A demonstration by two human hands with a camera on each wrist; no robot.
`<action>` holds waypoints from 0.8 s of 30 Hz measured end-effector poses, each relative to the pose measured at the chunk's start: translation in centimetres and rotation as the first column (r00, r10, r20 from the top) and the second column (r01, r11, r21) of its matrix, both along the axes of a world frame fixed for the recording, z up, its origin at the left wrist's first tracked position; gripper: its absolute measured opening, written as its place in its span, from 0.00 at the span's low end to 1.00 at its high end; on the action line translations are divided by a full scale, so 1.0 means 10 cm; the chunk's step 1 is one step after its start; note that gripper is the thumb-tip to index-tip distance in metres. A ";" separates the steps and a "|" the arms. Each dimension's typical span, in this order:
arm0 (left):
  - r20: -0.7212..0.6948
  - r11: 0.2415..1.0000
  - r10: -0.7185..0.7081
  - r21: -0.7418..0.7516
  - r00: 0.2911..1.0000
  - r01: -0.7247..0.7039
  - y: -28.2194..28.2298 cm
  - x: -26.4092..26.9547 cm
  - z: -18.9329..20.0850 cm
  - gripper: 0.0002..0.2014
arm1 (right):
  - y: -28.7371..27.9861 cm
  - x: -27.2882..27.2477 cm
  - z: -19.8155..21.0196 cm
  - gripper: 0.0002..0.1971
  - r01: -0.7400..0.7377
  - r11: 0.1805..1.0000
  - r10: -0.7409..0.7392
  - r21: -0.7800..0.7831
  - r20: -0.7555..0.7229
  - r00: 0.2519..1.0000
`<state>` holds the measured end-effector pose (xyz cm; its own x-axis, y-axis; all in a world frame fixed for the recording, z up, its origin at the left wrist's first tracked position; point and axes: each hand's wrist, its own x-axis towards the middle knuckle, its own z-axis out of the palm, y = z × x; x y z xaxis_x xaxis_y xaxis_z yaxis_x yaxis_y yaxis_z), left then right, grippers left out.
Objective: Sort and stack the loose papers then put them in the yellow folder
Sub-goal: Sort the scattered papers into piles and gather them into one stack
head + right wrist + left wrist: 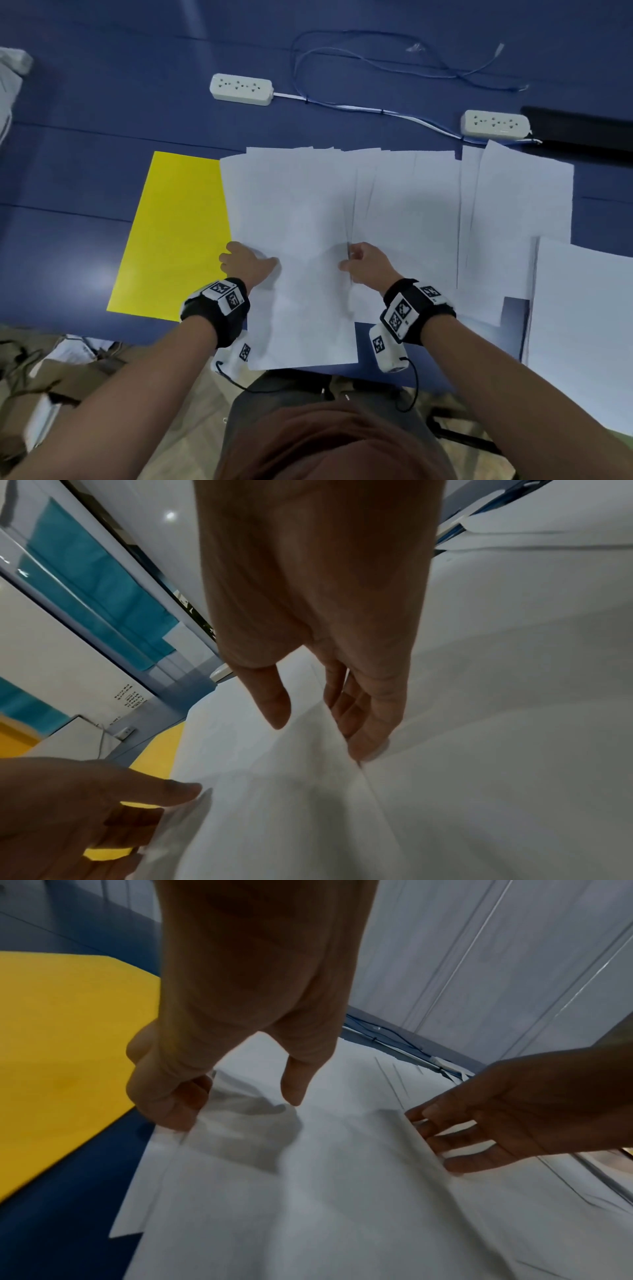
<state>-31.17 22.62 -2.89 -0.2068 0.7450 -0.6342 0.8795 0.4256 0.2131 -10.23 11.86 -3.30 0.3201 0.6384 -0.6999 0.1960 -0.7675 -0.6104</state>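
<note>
On my head view the blue bench (85, 144) carries the yellow folder (174, 236) at nine o'clock, flat, its right edge tucked under the loose papers (404, 205) fanned across the centre. My left hand (247, 263) pinches the left edge of the top sheet (308, 308), thumb above, fingers curled beneath. My right hand (367, 265) holds that sheet's right edge, fingers slid under. Two power strips (241, 89) and cables lie at twelve o'clock. More papers sit at three o'clock.
</note>
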 end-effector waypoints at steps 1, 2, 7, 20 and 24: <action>0.006 1.000 -0.013 -0.002 1.000 0.013 -0.01 0.00 0.00 0.48 | 0.03 -0.05 0.00 0.22 -0.002 1.000 0.002 -0.012 0.005 1.000; 0.006 1.000 -0.025 0.005 1.000 0.025 -0.02 -0.01 0.00 0.47 | 0.05 -0.08 0.01 0.22 -0.001 1.000 0.001 -0.011 0.013 1.000; 0.116 0.998 0.039 -0.051 0.993 -0.033 -0.01 -0.09 -0.05 0.39 | 0.05 -0.12 0.04 0.21 0.001 1.000 0.000 -0.015 0.065 0.998; 0.392 0.986 -0.095 0.167 0.915 0.030 -0.23 -0.13 0.06 0.12 | 0.01 -0.18 -0.02 0.19 -0.020 1.000 0.021 -0.008 0.070 0.997; 0.502 0.978 -0.033 0.193 0.864 -0.074 -0.29 -0.15 0.15 0.19 | -0.05 -0.09 -0.01 0.20 0.084 0.995 -0.083 0.054 -0.009 0.996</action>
